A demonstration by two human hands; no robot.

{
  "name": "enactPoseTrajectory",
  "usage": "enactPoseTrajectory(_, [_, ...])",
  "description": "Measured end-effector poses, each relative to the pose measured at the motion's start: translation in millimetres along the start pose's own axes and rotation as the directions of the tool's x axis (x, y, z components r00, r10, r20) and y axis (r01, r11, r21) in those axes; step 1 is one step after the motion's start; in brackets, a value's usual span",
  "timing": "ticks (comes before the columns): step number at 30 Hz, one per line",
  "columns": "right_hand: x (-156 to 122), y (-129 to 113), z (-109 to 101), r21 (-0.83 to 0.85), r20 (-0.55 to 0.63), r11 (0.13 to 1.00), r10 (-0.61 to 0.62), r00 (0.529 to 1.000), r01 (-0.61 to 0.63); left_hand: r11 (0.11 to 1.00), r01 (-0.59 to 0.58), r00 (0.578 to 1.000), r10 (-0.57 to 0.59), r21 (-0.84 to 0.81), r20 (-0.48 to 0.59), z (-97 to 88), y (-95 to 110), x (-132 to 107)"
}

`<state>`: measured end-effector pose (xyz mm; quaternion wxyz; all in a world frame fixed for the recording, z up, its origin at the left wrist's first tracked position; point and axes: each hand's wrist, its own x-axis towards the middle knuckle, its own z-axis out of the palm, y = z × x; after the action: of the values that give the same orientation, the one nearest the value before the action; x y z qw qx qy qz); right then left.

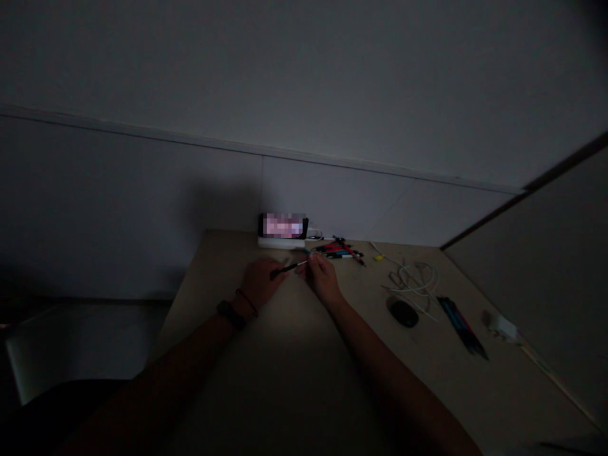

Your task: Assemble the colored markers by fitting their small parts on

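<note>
Both my hands rest on a pale wooden table (294,361) in a dim room. My left hand (260,282), with a dark band on its wrist, is closed around the black end of a thin pen (287,268). My right hand (321,273) pinches the pen's lighter end between its fingertips. The pen lies nearly level between the two hands, just above the tabletop. A loose heap of red, blue and black pens (342,250) lies just beyond my right hand.
A phone (283,226) with a lit screen leans on a white block at the table's far edge by the wall. To the right lie a coiled white cable (418,278), a dark mouse (403,313), a bundle of dark pens (462,326) and a white charger (501,326).
</note>
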<state>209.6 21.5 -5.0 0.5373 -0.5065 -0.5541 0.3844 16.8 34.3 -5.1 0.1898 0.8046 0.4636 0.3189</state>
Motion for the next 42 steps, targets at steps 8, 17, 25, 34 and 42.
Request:
enactPoseTrajectory(8, [-0.5,-1.1,0.4,0.003,0.011,1.0,0.013,1.0,-0.013,1.0,0.005,1.0,-0.005,0.019,0.01,0.4,0.6,1.1])
enactPoseTrajectory(17, [-4.7,-4.1,2.2,-0.133,0.107,0.989,-0.055,0.993,0.069,1.0,-0.004,1.0,0.003,-0.024,-0.022,1.0,-0.1,0.0])
enactPoseTrajectory(25, [-4.6,-6.8,2.7,-0.133,0.078,0.99,-0.043,0.996,0.053,0.994,0.011,0.998,-0.018,-0.111,-0.064,2.2,-0.6,-0.5])
enactPoseTrajectory(34, [-4.8,-4.7,2.9,-0.009,-0.026,1.0,0.006,1.0,-0.006,0.986,0.025,0.996,-0.039,-0.165,-0.084,4.0,-2.4,0.0])
enactPoseTrajectory(42, [-4.8,0.7,3.7,-0.015,0.012,1.0,0.026,1.0,-0.026,0.983,0.019,0.998,-0.031,-0.183,-0.061,0.3,1.7,0.4])
